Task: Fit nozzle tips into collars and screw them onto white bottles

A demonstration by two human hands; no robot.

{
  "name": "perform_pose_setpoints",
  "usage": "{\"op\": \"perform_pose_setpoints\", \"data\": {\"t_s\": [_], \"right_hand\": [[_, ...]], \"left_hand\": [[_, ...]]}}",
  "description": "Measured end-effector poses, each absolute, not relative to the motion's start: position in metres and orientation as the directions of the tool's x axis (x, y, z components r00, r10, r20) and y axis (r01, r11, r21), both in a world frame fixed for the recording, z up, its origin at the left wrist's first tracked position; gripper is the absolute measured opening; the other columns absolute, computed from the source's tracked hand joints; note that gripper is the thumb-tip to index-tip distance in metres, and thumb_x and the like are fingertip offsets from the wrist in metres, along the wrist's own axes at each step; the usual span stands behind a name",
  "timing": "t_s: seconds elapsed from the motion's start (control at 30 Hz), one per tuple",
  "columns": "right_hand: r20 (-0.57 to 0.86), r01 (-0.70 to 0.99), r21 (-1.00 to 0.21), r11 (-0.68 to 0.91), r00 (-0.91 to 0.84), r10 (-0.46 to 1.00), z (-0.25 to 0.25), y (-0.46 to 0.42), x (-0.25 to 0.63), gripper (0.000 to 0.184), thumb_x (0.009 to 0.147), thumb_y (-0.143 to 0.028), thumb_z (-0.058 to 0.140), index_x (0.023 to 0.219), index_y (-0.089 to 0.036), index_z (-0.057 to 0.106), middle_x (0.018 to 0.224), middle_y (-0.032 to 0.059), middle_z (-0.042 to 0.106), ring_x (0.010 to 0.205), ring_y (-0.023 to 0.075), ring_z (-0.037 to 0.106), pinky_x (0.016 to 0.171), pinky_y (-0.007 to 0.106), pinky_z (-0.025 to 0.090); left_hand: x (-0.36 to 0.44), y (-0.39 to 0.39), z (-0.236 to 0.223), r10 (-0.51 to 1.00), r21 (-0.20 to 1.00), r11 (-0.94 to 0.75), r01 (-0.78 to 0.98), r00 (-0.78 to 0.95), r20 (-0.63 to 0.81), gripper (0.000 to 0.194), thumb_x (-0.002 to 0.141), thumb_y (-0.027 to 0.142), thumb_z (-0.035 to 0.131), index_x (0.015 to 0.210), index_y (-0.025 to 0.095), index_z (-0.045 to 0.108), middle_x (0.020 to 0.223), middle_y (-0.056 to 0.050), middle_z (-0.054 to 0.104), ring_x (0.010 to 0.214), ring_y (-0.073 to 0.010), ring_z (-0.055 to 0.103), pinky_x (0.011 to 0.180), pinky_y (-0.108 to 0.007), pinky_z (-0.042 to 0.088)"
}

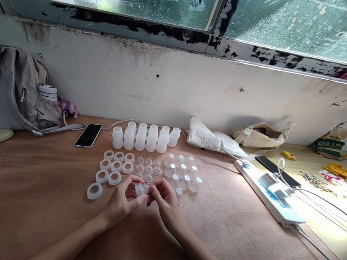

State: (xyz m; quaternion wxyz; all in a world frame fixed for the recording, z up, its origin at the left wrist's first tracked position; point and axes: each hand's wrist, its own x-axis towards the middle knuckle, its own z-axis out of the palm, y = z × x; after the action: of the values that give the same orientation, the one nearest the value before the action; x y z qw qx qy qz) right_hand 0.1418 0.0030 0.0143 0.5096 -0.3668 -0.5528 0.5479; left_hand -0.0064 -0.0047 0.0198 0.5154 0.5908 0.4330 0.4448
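Two hands meet over a ribbed translucent plastic piece (140, 189) above the worktop (41, 198).
Head view: the left hand (123, 194) pinches the piece; the right hand (165, 200) has its fingertips bunched at the piece's right side, their grip unclear. Beyond stand frosted bottles (140, 141), with translucent rings (115, 170) and clear round caps (187, 178) nearer.

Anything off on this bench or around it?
Mostly orderly. One translucent round plastic ring sits at its group's near-left end, shifted left of its column. Small brownish loose bits lie strewn at the right, too small to identify. Above, the grey window frame has black, peeling-looking patches. No spill visible.
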Motion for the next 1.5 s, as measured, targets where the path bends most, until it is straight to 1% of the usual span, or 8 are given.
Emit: {"op": "perform_pose_setpoints", "data": {"t_s": [0.27,0.43,0.6,0.77,0.9,1.07,1.33,1.5], "right_hand": [[0.199,-0.076,-0.978,0.195,-0.052,0.979,0.012,0.01,0.152,0.02,0.082,-0.039,0.049,0.077,-0.019,0.046,0.065,-0.0025,0.049,0.048,0.0086,0.049,0.048,0.023,0.043],[0.198,-0.065,-0.979,0.192,-0.087,0.976,0.011,0.007,0.148,0.022,0.081,-0.04,0.05,0.077,-0.019,0.045,0.065,-0.0027,0.048,0.046,0.008,0.049,0.046,0.023,0.042],[0.197,-0.039,-0.98,0.194,-0.104,0.975,0.012,0.004,0.145,0.022,0.082,-0.039,0.049,0.076,-0.018,0.045,0.066,-0.0026,0.047,0.047,0.0077,0.049,0.046,0.022,0.042],[0.2,-0.037,-0.98,0.197,-0.101,0.975,0.012,0.005,0.146,0.024,0.081,-0.041,0.049,0.075,-0.018,0.044,0.065,-0.0028,0.047,0.047,0.0081,0.049,0.045,0.022,0.043],[0.194,-0.075,-0.979,0.187,-0.093,0.977,0.013,0.003,0.146,0.023,0.08,-0.041,0.051,0.075,-0.019,0.045,0.064,-0.0032,0.049,0.047,0.0086,0.05,0.046,0.023,0.043],[0.211,-0.127,-0.971,0.2,-0.08,0.974,0.014,0.0,0.146,0.018,0.08,-0.036,0.052,0.081,-0.019,0.048,0.061,-0.0011,0.055,0.058,0.0135,0.056,0.053,0.027,0.048],[0.247,-0.131,-0.961,0.244,-0.003,0.969,0.011,0.002,0.15,0.012,0.08,-0.03,0.054,0.086,-0.019,0.052,0.071,0.0011,0.058,0.067,0.0155,0.06,0.057,0.03,0.051],[0.268,-0.117,-0.956,0.268,0.013,0.963,0.012,0.003,0.148,0.012,0.08,-0.028,0.055,0.087,-0.019,0.054,0.09,0.0052,0.059,0.072,0.0157,0.06,0.059,0.03,0.053]], "left_hand": [[-0.03,0.026,0.03,0.941,0.897,-0.306,0.32,-0.039,0.335,0.028,0.077,0.031,0.05,0.102,0.02,0.051,0.1,-0.007,0.055,0.094,-0.0197,0.054,0.075,-0.031,0.047],[-0.076,0.094,0.031,0.824,0.605,-0.291,0.741,-0.128,0.552,0.044,0.073,0.032,0.055,0.114,0.023,0.044,0.108,-0.009,0.046,0.1,-0.0234,0.05,0.084,-0.038,0.042],[-0.1,0.136,0.038,0.861,0.459,-0.216,0.862,-0.053,0.505,0.041,0.07,0.036,0.057,0.108,0.023,0.048,0.115,-0.011,0.043,0.107,-0.0279,0.045,0.088,-0.04,0.036],[-0.098,0.144,0.043,0.885,0.476,-0.178,0.861,-0.072,0.461,0.028,0.065,0.04,0.06,0.08,0.019,0.048,0.077,-0.006,0.058,0.078,-0.0259,0.057,0.069,-0.034,0.042],[-0.094,0.127,0.052,0.825,0.525,-0.183,0.831,-0.16,0.542,0.036,0.068,0.038,0.058,0.094,0.019,0.042,0.09,-0.008,0.059,0.083,-0.0246,0.058,0.072,-0.034,0.043],[-0.074,0.077,0.067,0.783,0.758,-0.467,0.455,-0.185,0.594,0.048,0.066,0.034,0.063,0.106,0.018,0.042,0.104,-0.008,0.056,0.091,-0.019,0.056,0.079,-0.031,0.044],[-0.038,0.025,0.037,0.954,0.959,-0.284,-0.009,-0.098,0.282,0.043,0.069,0.031,0.058,0.11,0.021,0.049,0.097,-0.004,0.057,0.081,-0.0162,0.056,0.067,-0.025,0.045],[-0.041,0.016,0.024,0.925,0.879,-0.38,0.288,0.103,0.366,0.036,0.063,0.023,0.061,0.097,0.018,0.055,0.089,-0.006,0.059,0.081,-0.0203,0.057,0.073,-0.031,0.045]]}}
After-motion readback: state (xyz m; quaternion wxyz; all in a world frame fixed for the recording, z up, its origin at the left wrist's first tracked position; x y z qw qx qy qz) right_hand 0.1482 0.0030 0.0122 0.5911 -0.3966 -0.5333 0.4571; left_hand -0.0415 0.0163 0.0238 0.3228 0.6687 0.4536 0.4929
